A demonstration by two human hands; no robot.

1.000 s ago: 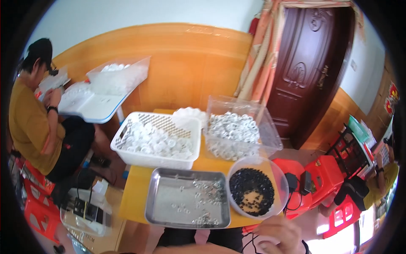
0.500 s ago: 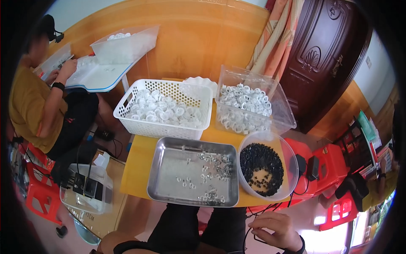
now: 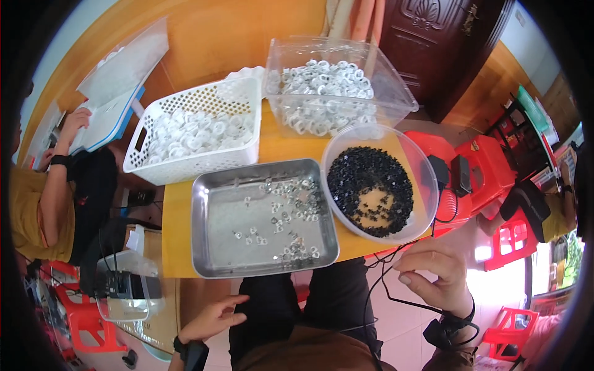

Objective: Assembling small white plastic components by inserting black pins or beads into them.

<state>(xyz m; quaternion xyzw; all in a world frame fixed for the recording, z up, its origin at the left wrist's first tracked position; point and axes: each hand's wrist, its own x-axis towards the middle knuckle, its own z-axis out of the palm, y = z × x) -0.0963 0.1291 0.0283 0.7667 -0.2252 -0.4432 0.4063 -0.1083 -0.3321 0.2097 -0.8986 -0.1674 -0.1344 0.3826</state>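
My left hand [image 3: 213, 318] is below the tray's near left corner, fingers apart and holding nothing. To the right, below the round tub, my right hand [image 3: 438, 275] has curved fingers, with a gap between thumb and forefinger and nothing visible in them. A black cable [image 3: 402, 301] passes beneath that hand to a dark device [image 3: 440, 334] at the wrist. Nearest both hands on the yellow table is a shallow metal tray [image 3: 224, 204] with small clear and metallic pieces [image 3: 300, 247], mostly along its right side. Beside it, a clear round tub [image 3: 428, 191] holds many small black parts [image 3: 346, 179].
Behind the tray stand a white perforated basket [image 3: 204, 163] of whitish round pieces and a clear box [image 3: 396, 105] of clear rings. Red stools [image 3: 482, 167] are at the right. A co-worker [image 3: 40, 210] sits left, near a carton [image 3: 170, 309] and cable-filled bin [image 3: 151, 300].
My left hand has come into view at the lower left. The right hand has risen to the right. The view has shifted, so the table sits higher and further left.
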